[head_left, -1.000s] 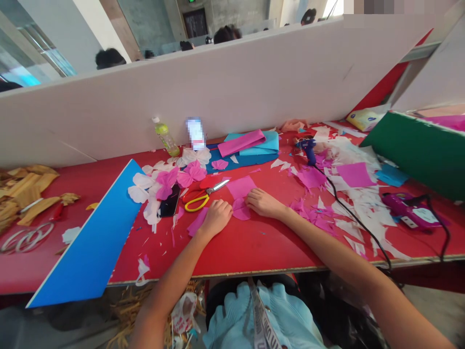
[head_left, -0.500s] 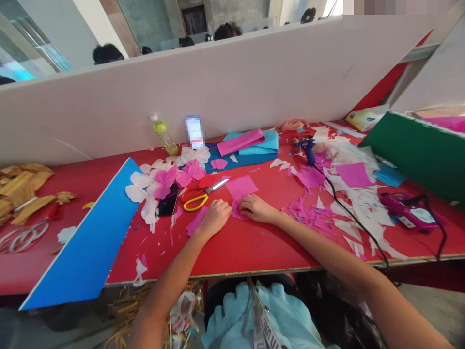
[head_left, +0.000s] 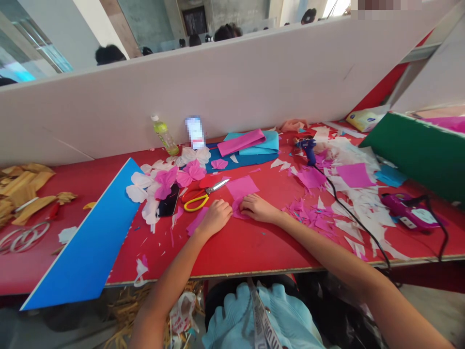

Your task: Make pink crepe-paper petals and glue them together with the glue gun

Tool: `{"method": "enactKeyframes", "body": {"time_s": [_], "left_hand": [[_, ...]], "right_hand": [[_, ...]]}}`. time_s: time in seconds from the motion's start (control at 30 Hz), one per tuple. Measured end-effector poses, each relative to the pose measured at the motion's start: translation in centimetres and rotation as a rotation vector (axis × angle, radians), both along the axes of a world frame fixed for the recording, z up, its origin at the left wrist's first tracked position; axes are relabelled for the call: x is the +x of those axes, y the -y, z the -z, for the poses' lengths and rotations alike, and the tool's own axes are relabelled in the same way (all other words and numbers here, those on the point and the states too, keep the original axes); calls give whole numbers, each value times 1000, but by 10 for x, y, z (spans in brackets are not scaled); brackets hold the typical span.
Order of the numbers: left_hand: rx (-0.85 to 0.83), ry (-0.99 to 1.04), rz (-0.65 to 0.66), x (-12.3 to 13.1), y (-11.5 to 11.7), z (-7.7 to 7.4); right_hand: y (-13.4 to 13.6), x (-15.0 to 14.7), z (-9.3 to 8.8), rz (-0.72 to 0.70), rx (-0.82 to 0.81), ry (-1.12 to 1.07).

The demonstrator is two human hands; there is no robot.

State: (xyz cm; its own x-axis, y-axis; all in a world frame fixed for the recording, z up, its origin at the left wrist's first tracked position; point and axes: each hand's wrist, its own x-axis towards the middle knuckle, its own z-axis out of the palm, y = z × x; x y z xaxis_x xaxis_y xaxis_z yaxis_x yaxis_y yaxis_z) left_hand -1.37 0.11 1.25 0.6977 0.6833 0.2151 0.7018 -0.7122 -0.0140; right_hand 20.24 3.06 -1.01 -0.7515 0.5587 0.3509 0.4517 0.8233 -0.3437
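My left hand (head_left: 216, 217) rests curled on the red table (head_left: 236, 247), fingertips against a small pink paper piece (head_left: 236, 209). My right hand (head_left: 256, 207) lies on the same piece from the right, fingers bent down on it. Both hands pinch or press the paper between them; most of it is hidden under the fingers. A pink paper square (head_left: 242, 186) lies just behind the hands. Yellow-handled scissors (head_left: 200, 195) lie to the left of them, beside a pink strip (head_left: 197, 222).
Pink and white paper flowers (head_left: 165, 179) and a dark phone (head_left: 169, 202) lie at the left. A blue board (head_left: 90, 242) overhangs the front edge. Folded pink and blue sheets (head_left: 250, 143), a bottle (head_left: 164, 134), two glue guns (head_left: 308, 148) (head_left: 409, 211) with cords, and scraps surround.
My right hand slid left over the pink piece toward my left hand, covering most of it. My left hand has hardly moved.
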Motion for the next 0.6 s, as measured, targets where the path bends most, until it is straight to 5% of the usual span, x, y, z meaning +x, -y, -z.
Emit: {"method": "enactKeyframes", "body": {"time_s": [0.6], "left_hand": [[25, 8, -11, 2, -3, 3]], "right_hand": [[-4, 3, 2, 3, 74, 14]]}}
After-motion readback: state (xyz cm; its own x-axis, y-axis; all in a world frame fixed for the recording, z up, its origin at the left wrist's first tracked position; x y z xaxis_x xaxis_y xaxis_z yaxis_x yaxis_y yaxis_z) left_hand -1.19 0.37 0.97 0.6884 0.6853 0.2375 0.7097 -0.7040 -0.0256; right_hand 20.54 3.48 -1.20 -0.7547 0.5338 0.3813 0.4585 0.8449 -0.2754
